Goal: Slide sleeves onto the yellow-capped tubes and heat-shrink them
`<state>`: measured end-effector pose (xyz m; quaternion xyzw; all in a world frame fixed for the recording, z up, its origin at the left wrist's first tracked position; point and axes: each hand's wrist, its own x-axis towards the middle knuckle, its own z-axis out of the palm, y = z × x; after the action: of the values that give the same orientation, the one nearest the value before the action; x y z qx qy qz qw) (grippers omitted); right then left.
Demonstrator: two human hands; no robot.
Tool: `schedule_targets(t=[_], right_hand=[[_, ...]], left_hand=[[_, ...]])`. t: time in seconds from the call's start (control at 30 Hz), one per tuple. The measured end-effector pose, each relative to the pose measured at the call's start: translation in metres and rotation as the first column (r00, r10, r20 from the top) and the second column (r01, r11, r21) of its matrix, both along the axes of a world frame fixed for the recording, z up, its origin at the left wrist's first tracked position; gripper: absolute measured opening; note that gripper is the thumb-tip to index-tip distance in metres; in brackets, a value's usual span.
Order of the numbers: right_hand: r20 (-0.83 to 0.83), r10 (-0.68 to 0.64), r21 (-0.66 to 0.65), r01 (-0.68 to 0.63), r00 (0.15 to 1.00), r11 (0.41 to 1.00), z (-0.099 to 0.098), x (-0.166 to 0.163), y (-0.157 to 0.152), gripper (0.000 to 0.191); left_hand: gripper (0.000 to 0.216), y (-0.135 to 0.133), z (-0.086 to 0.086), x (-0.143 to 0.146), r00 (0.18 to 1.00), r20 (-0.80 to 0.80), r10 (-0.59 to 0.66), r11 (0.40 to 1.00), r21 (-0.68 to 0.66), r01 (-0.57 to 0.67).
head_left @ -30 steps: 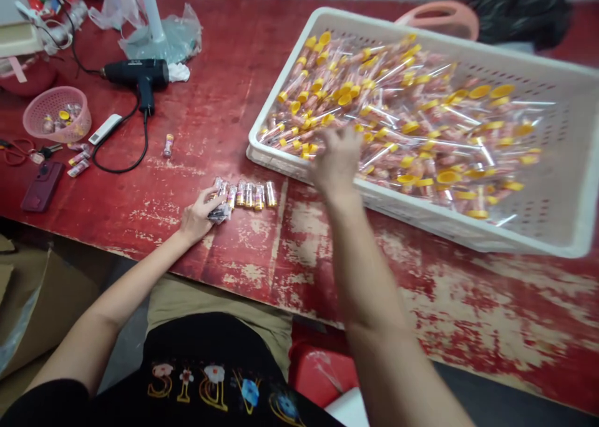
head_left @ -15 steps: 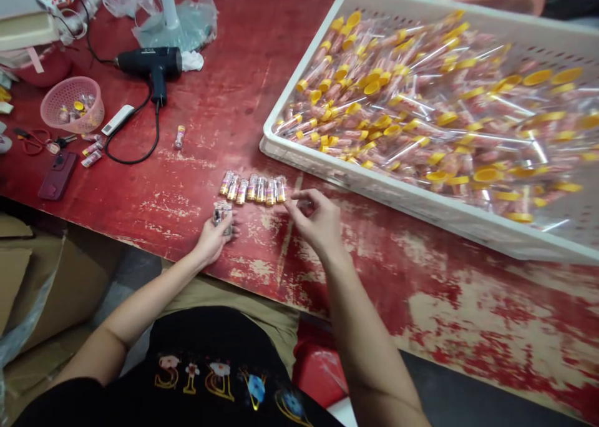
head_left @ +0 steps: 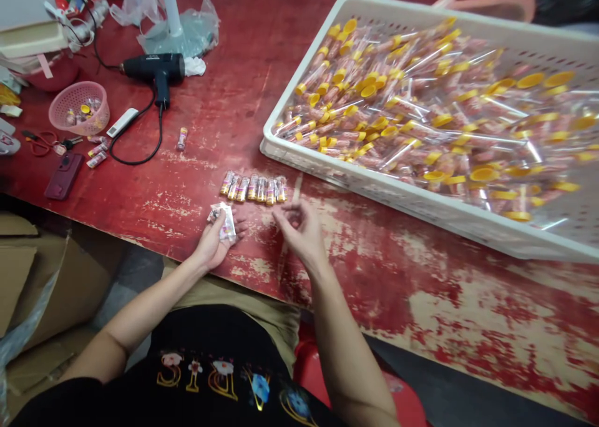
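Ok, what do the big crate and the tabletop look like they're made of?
The crate looks like moulded white plastic: smooth, matte, with rows of punched holes in its walls. The tabletop looks like painted board, probably wood: red coat scuffed through to pale patches, with fine lines like grain.

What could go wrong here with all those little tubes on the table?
The row of little tubes lies loose on the red table, just ahead of the right hand; a bump might roll them out of line. The left hand holds a small packet near the table's edge, so it could drop to the floor. The black heat gun's cord loops near a stray tube and might snag.
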<state>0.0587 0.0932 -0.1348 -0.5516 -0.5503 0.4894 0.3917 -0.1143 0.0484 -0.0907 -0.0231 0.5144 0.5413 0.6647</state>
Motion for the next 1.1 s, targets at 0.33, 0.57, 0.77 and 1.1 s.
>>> schedule_targets(t=[0.33,0.57,0.77,1.1], right_hand=[[-0.24,-0.038,-0.173,-0.005,0.97,0.985,0.019,-0.043,-0.057,0.032],[-0.159,-0.048,-0.142,0.025,0.986,0.989,0.022,-0.026,-0.051,0.027],[-0.156,0.071,-0.155,-0.095,0.985,0.983,0.033,-0.021,-0.045,0.028],[-0.303,0.023,-0.223,-0.095,0.953,0.97,0.033,-0.019,-0.041,0.039]], left_hand=[[0.009,-0.024,0.015,0.024,0.99,0.1,0.103,0.989,0.098,-0.113],[0.031,-0.025,0.008,0.013,0.985,-0.021,0.173,0.982,0.082,-0.17],[0.047,-0.029,0.006,0.023,0.977,-0.213,0.008,0.995,0.099,0.013],[0.051,-0.02,0.03,0.033,0.991,-0.032,0.13,0.991,-0.024,-0.131]])
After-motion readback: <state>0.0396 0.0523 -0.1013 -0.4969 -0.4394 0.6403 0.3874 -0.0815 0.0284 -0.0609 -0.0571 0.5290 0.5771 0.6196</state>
